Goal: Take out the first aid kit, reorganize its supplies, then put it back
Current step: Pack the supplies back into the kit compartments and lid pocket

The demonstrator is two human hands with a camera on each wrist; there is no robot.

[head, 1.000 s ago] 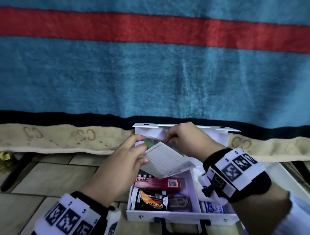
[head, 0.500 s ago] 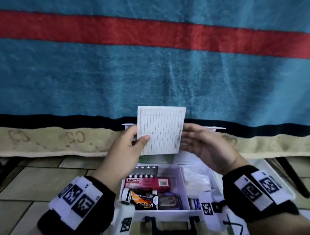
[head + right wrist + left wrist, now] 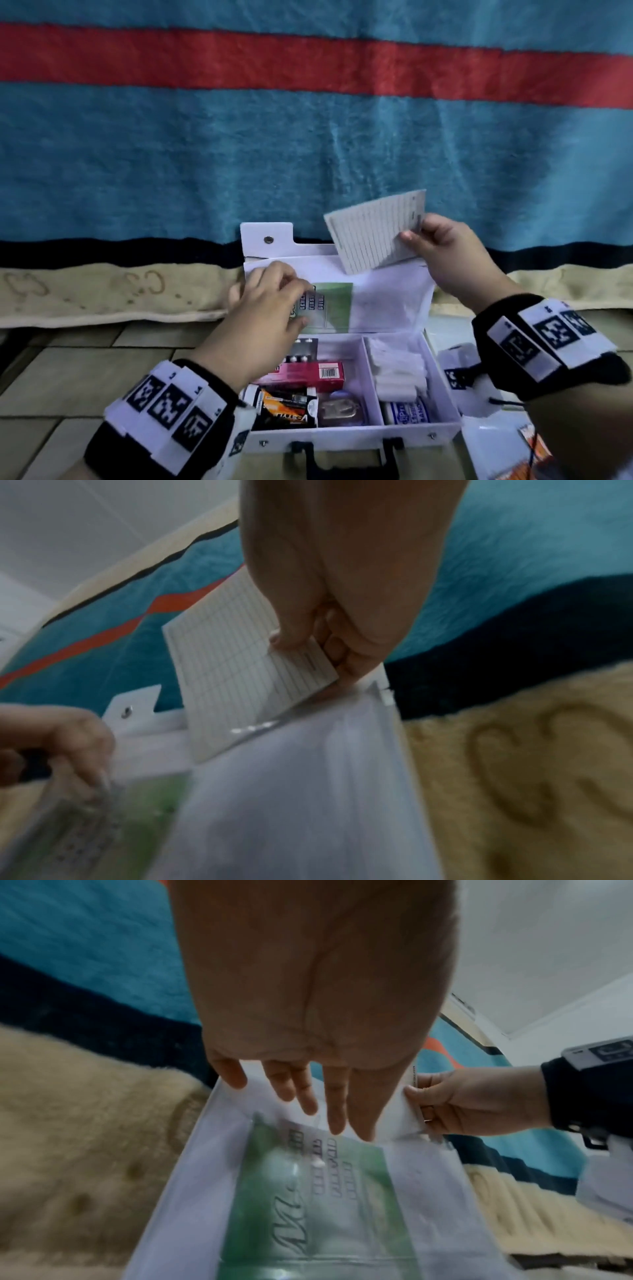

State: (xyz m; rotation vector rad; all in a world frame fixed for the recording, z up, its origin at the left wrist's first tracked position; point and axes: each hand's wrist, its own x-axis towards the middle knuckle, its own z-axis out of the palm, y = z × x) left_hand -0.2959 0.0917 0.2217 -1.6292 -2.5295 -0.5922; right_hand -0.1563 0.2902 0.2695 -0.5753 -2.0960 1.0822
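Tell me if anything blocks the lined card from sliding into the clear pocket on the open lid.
Nothing visible does. The right hand pinches the lined card with its lower corner already at the clear pocket mouth. The left hand touches the pocket further left, over the green leaflet, clear of the card's path.

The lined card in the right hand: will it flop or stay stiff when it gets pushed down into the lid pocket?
Probably fairly stiff: the lined card stays nearly flat though the right hand pinches only one edge. It looks thin and light, so it could bend if it catches on the lid pocket. The left hand rests at the pocket's edge, which may help it slide in.
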